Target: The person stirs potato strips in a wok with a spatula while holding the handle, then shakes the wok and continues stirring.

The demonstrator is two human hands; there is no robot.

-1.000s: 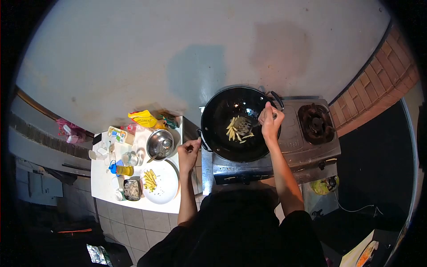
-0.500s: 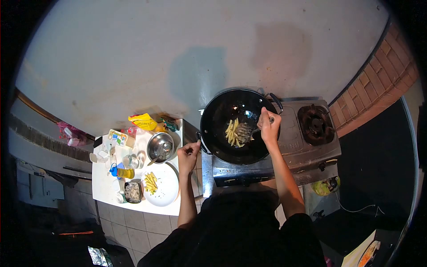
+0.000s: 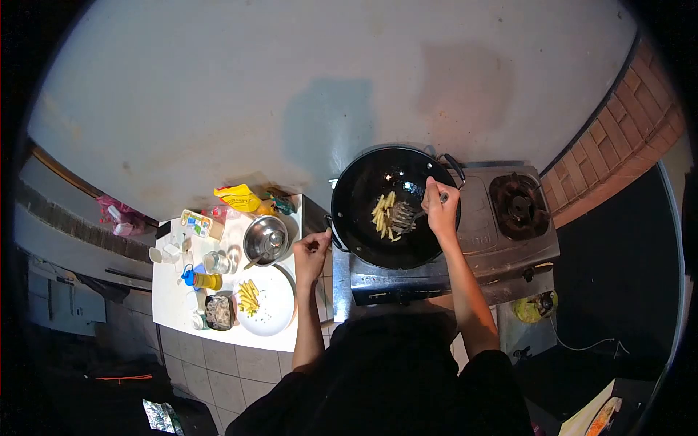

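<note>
A black wok (image 3: 363, 251) sits on the stove's left burner, with cut fries (image 3: 383, 214) in its middle. My right hand (image 3: 440, 208) is closed around the handle of a slotted metal spatula (image 3: 403, 217), whose head lies in the wok against the right side of the fries. At the wok's left side, my left hand (image 3: 311, 253) is curled with its fingertips pinched at the wok's loop handle (image 3: 336, 235). Left of that hand, a white plate (image 3: 275, 320) carries more yellow fries (image 3: 248, 298).
On the white table (image 3: 167, 291) stand a steel bowl (image 3: 254, 231), a blue-capped oil bottle (image 3: 209, 282), a dark-rimmed container (image 3: 219, 312) and a yellow bag (image 3: 238, 197). A second burner (image 3: 520, 207) is right of the wok. A wall rises behind the stove.
The spatula head has shifted slightly right in the wok, and the fries beside it lie a little more spread. My left hand stays at the wok handle. The whole view has shifted slightly.
</note>
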